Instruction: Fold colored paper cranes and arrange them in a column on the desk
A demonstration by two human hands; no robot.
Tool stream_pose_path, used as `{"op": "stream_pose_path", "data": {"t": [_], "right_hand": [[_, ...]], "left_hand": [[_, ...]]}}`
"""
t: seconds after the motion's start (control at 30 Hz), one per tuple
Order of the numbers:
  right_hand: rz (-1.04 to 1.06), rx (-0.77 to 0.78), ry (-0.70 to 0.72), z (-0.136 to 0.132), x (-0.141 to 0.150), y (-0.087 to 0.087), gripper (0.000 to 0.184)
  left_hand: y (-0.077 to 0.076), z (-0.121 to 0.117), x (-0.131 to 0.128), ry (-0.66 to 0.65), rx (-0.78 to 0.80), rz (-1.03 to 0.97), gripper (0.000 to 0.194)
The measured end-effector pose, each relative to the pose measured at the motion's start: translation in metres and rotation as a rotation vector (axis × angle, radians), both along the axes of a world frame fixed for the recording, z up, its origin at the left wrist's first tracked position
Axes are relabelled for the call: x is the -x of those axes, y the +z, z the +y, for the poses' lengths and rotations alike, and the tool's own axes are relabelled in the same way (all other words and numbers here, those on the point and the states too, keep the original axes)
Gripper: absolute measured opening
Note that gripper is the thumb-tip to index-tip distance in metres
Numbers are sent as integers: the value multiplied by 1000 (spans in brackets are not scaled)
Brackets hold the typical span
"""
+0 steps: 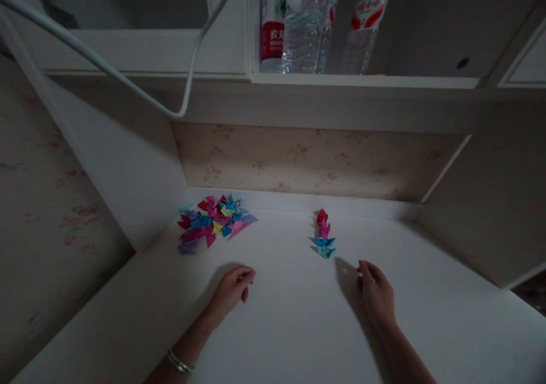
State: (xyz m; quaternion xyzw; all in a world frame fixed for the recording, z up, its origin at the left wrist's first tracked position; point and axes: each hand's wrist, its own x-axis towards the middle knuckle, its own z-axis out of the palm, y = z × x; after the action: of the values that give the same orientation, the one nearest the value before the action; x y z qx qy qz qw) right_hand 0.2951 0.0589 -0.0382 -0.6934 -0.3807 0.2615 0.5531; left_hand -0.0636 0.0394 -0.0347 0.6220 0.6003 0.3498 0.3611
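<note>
My left hand [232, 286] hovers over or rests on the white desktop [294, 327], its fingers curled in and nothing visible in them. To its upper left lies a heap of folded paper cranes [209, 224] in pink, blue, red, yellow and purple. My right hand [376, 293] is at the right, also with curled fingers and no object showing. Just up and left of it stands a short row of paper cranes: a red crane [322, 216] at the back, a pink crane [325, 228], then a blue crane [324, 242] and a light teal crane [326, 252] in front. Neither hand touches a crane.
Overhead, a shelf [362, 81] holds clear plastic bottles [305, 31] and a red-labelled bottle [273, 28]. A white bent lamp arm or cable [128, 82] crosses the upper left. Side panels [123, 162] and a floral back wall [298, 156] enclose the desk.
</note>
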Motion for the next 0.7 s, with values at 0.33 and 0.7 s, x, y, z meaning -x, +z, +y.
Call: {"op": "stream_pose_path", "data": {"t": [0.33,0.7], "right_hand": [[-50,60,217,-29,17,-4,49],[-89,53,259,-21,11,-11,48]], "left_hand": [[44,84,48,261,-183,629,33],[38,113,52,208,-105,965,33]]}}
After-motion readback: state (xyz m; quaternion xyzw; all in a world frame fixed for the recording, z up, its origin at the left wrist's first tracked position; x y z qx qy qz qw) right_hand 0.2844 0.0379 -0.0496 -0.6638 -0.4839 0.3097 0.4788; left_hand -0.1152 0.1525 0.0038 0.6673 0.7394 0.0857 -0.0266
